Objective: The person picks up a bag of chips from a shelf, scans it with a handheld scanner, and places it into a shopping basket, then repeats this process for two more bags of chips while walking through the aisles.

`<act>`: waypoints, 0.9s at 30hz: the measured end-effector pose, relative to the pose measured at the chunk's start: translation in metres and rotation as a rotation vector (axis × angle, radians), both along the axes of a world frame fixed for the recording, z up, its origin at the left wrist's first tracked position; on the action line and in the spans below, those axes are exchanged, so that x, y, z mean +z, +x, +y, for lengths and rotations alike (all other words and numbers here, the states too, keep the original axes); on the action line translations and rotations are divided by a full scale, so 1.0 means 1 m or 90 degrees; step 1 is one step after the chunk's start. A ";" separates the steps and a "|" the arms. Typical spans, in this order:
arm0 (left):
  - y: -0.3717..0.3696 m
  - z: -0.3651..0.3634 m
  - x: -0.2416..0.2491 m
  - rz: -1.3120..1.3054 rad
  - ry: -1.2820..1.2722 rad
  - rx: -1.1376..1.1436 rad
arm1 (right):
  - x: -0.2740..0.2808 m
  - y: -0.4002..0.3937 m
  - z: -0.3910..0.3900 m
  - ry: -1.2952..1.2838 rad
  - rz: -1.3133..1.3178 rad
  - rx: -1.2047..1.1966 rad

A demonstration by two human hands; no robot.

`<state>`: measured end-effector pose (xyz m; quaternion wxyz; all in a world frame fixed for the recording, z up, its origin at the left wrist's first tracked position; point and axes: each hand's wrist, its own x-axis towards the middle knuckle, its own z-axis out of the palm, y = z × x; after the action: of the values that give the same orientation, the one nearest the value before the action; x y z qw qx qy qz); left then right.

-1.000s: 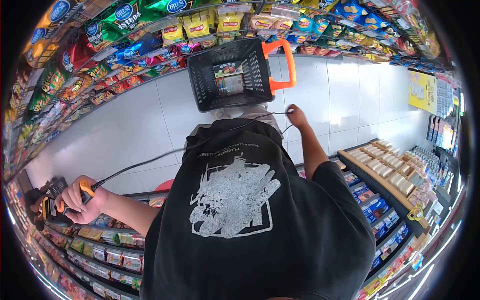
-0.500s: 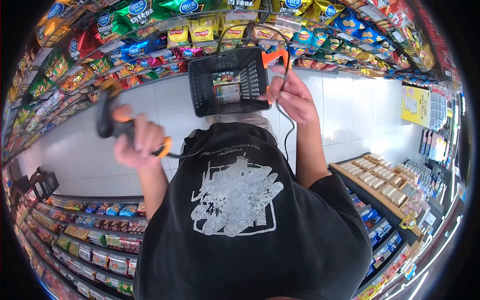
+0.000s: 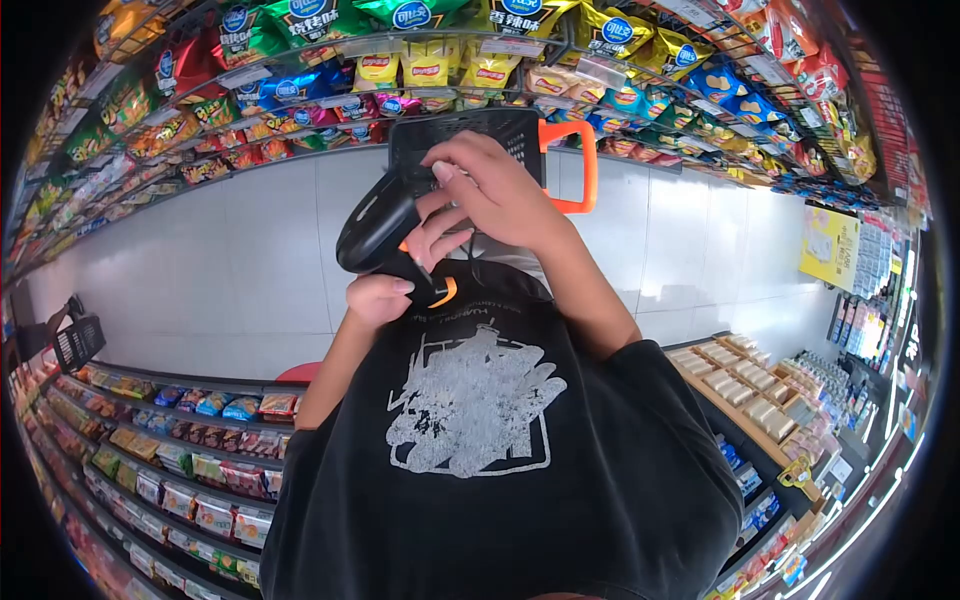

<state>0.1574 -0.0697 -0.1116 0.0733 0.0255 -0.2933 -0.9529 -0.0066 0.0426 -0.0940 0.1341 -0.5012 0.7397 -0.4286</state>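
Observation:
A black barcode scanner (image 3: 380, 220) with orange trim is held in front of my black shirt. My left hand (image 3: 378, 298) is closed around its lower grip, thumb on the near side; its other fingers are mostly hidden. My right hand (image 3: 490, 195) reaches across to the scanner's right side, with bent fingers against the body near the trigger. Beyond my hands sits a black shopping basket (image 3: 525, 135) on the floor, its orange handle (image 3: 589, 170) sticking out to the right. My right hand and the scanner hide much of the basket's inside.
Shelves of bagged chips (image 3: 425, 65) curve along the far side. Packaged snacks (image 3: 210, 405) fill shelves at lower left, and a wooden display (image 3: 745, 375) stands at lower right. Another dark basket (image 3: 78, 342) is at far left; pale floor tiles (image 3: 270, 260) lie between.
The scanner has swung in from the left to my body's middle, held by my left hand. My right hand has left the cable and moved left onto the scanner. The basket's handle shows more fully.

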 end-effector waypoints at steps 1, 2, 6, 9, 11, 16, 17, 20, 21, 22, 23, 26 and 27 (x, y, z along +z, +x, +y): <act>-0.004 -0.002 0.002 0.003 0.011 -0.016 | 0.002 -0.001 0.006 0.086 -0.011 -0.010; -0.008 -0.004 0.005 0.006 0.021 -0.033 | 0.000 -0.001 0.011 0.097 -0.164 -0.016; -0.019 -0.010 -0.016 -0.031 0.018 -0.054 | -0.026 0.010 0.029 0.082 -0.632 -0.049; -0.015 -0.006 -0.064 -0.077 -0.037 -0.052 | -0.045 0.025 0.035 -0.004 -0.872 -0.150; -0.011 -0.001 -0.090 -0.120 -0.079 -0.045 | -0.052 0.033 0.044 -0.013 -0.871 -0.191; -0.021 0.007 -0.074 -0.123 0.013 0.017 | -0.040 0.045 0.056 0.187 -0.565 -0.122; -0.023 0.007 -0.075 -0.090 0.028 0.032 | -0.040 0.047 0.059 0.215 -0.475 -0.086; -0.031 -0.002 -0.072 -0.024 0.030 0.042 | -0.036 0.051 0.056 0.187 -0.291 0.008; -0.032 -0.003 -0.065 -0.052 0.032 0.061 | -0.032 0.051 0.056 0.152 -0.245 -0.002; -0.031 -0.003 -0.066 -0.044 0.037 0.073 | -0.039 0.045 0.059 0.146 -0.192 0.010; -0.029 -0.003 -0.070 -0.037 0.041 0.083 | -0.052 0.035 0.067 0.139 -0.139 0.019; -0.023 -0.005 -0.074 -0.040 -0.024 0.112 | -0.084 -0.011 0.091 0.096 -0.171 -0.128; -0.020 -0.003 -0.069 -0.052 -0.019 0.120 | -0.109 -0.030 0.106 0.070 -0.275 -0.240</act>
<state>0.1373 -0.0727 -0.1807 0.1511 0.0911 -0.3063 -0.9354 -0.0361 0.1487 -0.2026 0.2335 -0.2440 0.7961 -0.5022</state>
